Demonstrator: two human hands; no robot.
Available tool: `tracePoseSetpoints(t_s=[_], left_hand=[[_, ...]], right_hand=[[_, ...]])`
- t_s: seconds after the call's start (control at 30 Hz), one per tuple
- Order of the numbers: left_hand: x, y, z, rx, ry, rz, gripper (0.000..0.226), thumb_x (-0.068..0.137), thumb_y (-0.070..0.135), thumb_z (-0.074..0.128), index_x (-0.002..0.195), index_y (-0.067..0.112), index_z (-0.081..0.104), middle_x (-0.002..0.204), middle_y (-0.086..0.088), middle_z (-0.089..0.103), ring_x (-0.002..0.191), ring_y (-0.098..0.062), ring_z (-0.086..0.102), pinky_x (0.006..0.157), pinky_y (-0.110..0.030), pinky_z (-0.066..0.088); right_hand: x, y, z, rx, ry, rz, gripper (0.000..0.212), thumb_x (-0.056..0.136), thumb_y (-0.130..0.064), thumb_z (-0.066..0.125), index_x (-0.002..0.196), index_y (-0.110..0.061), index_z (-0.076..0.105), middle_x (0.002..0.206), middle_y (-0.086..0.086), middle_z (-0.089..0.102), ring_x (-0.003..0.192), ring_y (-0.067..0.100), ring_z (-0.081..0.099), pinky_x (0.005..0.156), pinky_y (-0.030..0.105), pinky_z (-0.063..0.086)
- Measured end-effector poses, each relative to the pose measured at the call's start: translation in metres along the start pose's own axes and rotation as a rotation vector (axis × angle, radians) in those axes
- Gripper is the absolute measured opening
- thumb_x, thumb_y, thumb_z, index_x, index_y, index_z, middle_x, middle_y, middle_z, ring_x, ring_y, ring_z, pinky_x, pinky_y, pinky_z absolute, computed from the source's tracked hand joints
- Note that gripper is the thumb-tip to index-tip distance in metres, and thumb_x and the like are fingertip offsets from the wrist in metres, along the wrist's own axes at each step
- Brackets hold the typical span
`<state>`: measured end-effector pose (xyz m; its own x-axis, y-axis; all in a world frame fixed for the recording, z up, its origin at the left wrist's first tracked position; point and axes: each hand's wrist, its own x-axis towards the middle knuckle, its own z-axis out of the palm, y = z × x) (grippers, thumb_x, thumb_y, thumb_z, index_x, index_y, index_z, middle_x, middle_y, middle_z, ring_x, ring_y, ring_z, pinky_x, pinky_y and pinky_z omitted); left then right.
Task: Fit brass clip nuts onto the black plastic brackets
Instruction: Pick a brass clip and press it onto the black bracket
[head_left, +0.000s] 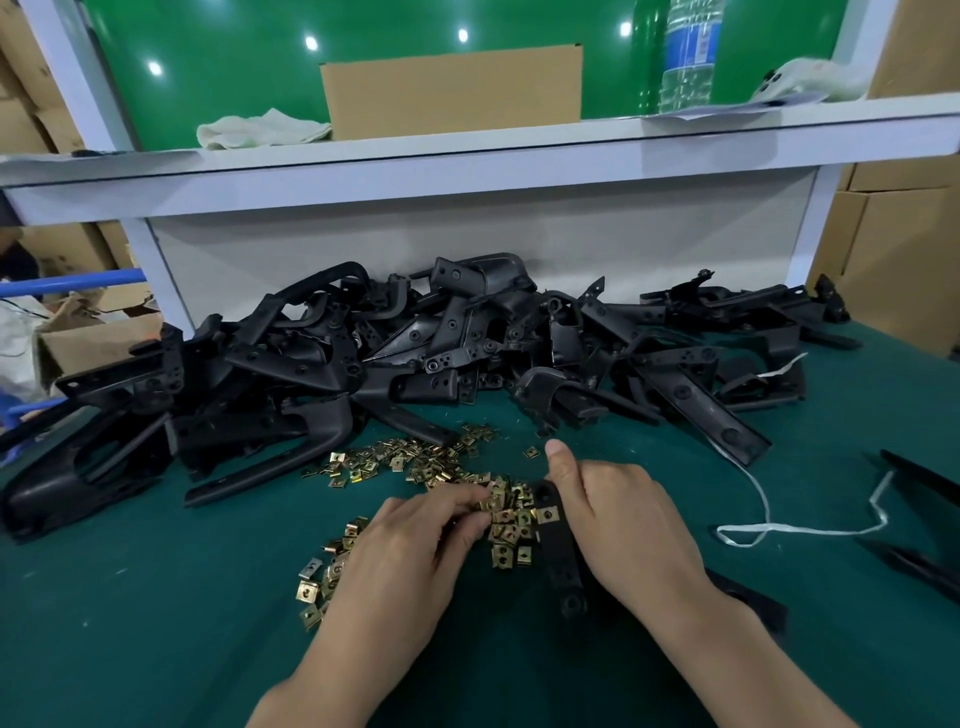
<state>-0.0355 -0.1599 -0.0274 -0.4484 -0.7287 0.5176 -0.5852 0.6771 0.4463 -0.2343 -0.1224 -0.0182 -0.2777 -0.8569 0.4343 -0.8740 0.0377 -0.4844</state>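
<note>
Fingertips (467, 503) of left hand (410, 545) pinched on a clip nut (491, 503); bracket (561, 564) held by right hand (618, 519). Nut may be seated skewed if pushed off-square.

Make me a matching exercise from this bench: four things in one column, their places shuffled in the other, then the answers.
1. clear plastic water bottle
2. thin white plastic string
3. long black plastic bracket
4. small brass clip nut

A. pinched by the left hand
B. white shelf, right end
C. gripped by the right hand
D. green mat, right side

Pairs: 1-B, 2-D, 3-C, 4-A.
</note>
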Motion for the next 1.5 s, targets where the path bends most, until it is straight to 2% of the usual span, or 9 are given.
tracePoseSetpoints(t_s=[0.1, 0.23, 0.37, 0.57, 0.73, 0.87, 1.07, 1.27, 1.5], left_hand=[[0.0, -0.001, 0.002, -0.021, 0.019, 0.014, 0.032, 0.098, 0.057, 0.043, 0.115, 0.04, 0.064, 0.093, 0.028, 0.066, 0.089, -0.002, 0.059, 0.077, -0.021, 0.05], [-0.001, -0.002, 0.002, -0.01, 0.035, 0.045, 0.03, 0.101, 0.052, 0.037, 0.103, 0.037, 0.063, 0.079, 0.026, 0.061, 0.083, 0.001, 0.056, 0.074, -0.019, 0.045], [-0.002, -0.003, 0.002, -0.037, 0.007, -0.029, 0.032, 0.105, 0.051, 0.031, 0.093, 0.039, 0.058, 0.084, 0.026, 0.061, 0.082, -0.002, 0.054, 0.068, -0.017, 0.039], [-0.002, -0.002, 0.001, -0.101, -0.024, -0.06, 0.034, 0.102, 0.049, 0.033, 0.089, 0.033, 0.06, 0.086, 0.024, 0.064, 0.085, -0.002, 0.056, 0.066, -0.014, 0.04], [-0.002, -0.003, 0.001, -0.151, -0.034, -0.083, 0.037, 0.1, 0.053, 0.032, 0.085, 0.033, 0.058, 0.084, 0.023, 0.065, 0.082, -0.004, 0.056, 0.068, -0.025, 0.046], [-0.003, -0.001, 0.001, -0.105, -0.015, -0.07, 0.031, 0.1, 0.053, 0.032, 0.093, 0.038, 0.058, 0.083, 0.024, 0.064, 0.085, -0.003, 0.055, 0.07, -0.02, 0.042], [-0.007, 0.012, 0.001, -0.085, 0.038, -0.03, 0.033, 0.1, 0.05, 0.039, 0.118, 0.035, 0.063, 0.097, 0.025, 0.067, 0.091, 0.004, 0.056, 0.078, -0.012, 0.041], [-0.012, 0.029, 0.011, -0.324, -0.042, -0.114, 0.017, 0.091, 0.054, 0.05, 0.107, 0.054, 0.056, 0.105, 0.039, 0.062, 0.095, 0.014, 0.062, 0.076, -0.001, 0.043], [-0.009, 0.025, 0.012, -0.348, -0.073, -0.135, 0.015, 0.091, 0.05, 0.053, 0.105, 0.053, 0.057, 0.103, 0.037, 0.064, 0.091, 0.012, 0.064, 0.074, -0.001, 0.043]], right_hand=[[0.0, 0.0, 0.0, 0.008, -0.005, 0.01, 0.066, 0.1, -0.061, 0.016, 0.054, -0.018, 0.035, 0.049, -0.003, 0.041, 0.046, 0.015, 0.044, 0.048, 0.032, 0.03], [0.0, 0.0, -0.001, 0.007, -0.01, 0.024, 0.067, 0.101, -0.061, 0.017, 0.055, -0.017, 0.037, 0.052, -0.003, 0.044, 0.05, 0.017, 0.047, 0.053, 0.038, 0.033], [0.001, 0.001, -0.001, 0.017, -0.016, 0.021, 0.065, 0.103, -0.058, 0.021, 0.053, -0.018, 0.035, 0.05, -0.004, 0.042, 0.048, 0.017, 0.045, 0.049, 0.035, 0.027], [0.003, 0.002, 0.0, 0.027, -0.033, 0.028, 0.066, 0.105, -0.055, 0.022, 0.054, -0.015, 0.035, 0.051, -0.001, 0.041, 0.049, 0.022, 0.046, 0.054, 0.037, 0.035], [0.002, 0.002, 0.0, 0.034, -0.033, 0.02, 0.066, 0.106, -0.053, 0.025, 0.053, -0.015, 0.033, 0.049, -0.001, 0.039, 0.047, 0.022, 0.044, 0.053, 0.038, 0.035], [0.003, 0.002, 0.0, 0.034, -0.038, 0.015, 0.066, 0.106, -0.052, 0.026, 0.053, -0.015, 0.032, 0.049, 0.0, 0.038, 0.047, 0.023, 0.042, 0.054, 0.037, 0.032], [0.003, 0.002, -0.002, 0.055, -0.039, 0.019, 0.066, 0.107, -0.051, 0.025, 0.053, -0.013, 0.034, 0.051, 0.003, 0.041, 0.051, 0.029, 0.046, 0.055, 0.039, 0.037], [0.006, 0.005, 0.002, 0.065, -0.03, 0.035, 0.067, 0.107, -0.052, 0.024, 0.051, -0.016, 0.034, 0.051, 0.002, 0.043, 0.05, 0.024, 0.044, 0.057, 0.037, 0.033], [0.007, 0.006, 0.002, 0.068, -0.028, 0.043, 0.068, 0.107, -0.054, 0.023, 0.052, -0.016, 0.036, 0.052, 0.003, 0.046, 0.053, 0.027, 0.048, 0.058, 0.039, 0.039]])
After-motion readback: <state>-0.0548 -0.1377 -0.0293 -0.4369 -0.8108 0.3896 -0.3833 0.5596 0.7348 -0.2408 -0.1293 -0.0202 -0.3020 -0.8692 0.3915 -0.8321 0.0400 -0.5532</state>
